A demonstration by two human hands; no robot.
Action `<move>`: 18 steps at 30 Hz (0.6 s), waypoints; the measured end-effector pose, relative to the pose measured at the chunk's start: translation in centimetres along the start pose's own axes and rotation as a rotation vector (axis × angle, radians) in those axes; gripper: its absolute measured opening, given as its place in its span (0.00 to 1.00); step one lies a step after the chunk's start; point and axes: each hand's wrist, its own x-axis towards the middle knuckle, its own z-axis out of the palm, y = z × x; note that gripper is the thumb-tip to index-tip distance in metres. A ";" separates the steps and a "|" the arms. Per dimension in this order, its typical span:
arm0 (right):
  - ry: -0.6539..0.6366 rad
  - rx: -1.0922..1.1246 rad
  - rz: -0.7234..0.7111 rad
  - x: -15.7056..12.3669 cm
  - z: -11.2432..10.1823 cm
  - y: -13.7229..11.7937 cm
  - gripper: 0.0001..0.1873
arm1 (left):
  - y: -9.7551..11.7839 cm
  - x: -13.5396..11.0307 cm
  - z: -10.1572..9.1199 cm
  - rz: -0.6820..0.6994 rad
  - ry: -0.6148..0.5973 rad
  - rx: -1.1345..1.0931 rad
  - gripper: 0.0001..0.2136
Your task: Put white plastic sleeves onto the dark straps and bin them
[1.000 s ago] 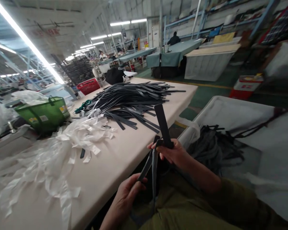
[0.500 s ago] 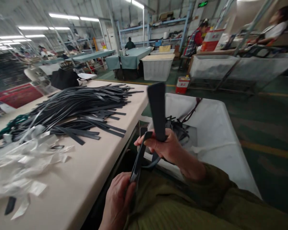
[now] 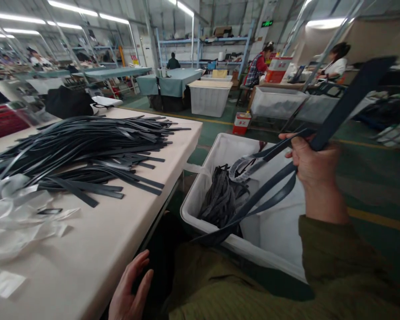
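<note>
Closest to the camera, the person's left hand (image 3: 130, 293) sits low by the edge of the table (image 3: 96, 262), palm up-ish, fingers spread loose and holding nothing. It's just beside the table edge; can't tell if it actually touches it.

Further out on the other side, the right hand (image 3: 311, 162) is raised with the forearm coming up out of an olive sleeve (image 3: 336, 266). Its fingers are curled tight around a dark strap (image 3: 350, 100). The wide end of the strap sticks up and away past the knuckles, tilted to the right, while the thinner lengths run down-left from under the fingers and hang in a loop over the near rim of the white bin (image 3: 220, 235).

Inside that bin lies a heap of dark straps (image 3: 222, 198).

On the table to the left there's a big pile of long black strips (image 3: 86, 146), fanned out flat, with crumpled clear plastic scraps (image 3: 16, 222) nearer the camera.

Way back, a few people sit at other work tables, with another white bin (image 3: 208, 98) on the green floor.
</note>
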 end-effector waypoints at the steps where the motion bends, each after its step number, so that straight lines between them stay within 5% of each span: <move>1: -0.021 -0.041 0.034 -0.1 0.2 1.3 0.08 | -0.5 -0.2 0.0 -0.029 -0.009 -0.016 0.25; 7: -0.327 -0.196 0.332 -3.1 2.4 8.3 0.17 | -2.1 -0.6 0.1 -0.166 -0.054 -0.076 0.28; 10: -0.331 -0.191 0.425 -4.6 2.7 9.3 0.21 | -2.4 -0.9 0.0 -0.203 -0.063 -0.104 0.30; 14: -0.303 -0.026 0.471 -4.8 2.8 6.7 0.28 | -1.7 -0.8 -0.1 -0.193 -0.086 -0.113 0.26; 18: -0.467 0.280 0.524 -5.6 4.8 1.0 0.27 | 1.1 0.7 0.8 -0.111 -0.141 -0.134 0.26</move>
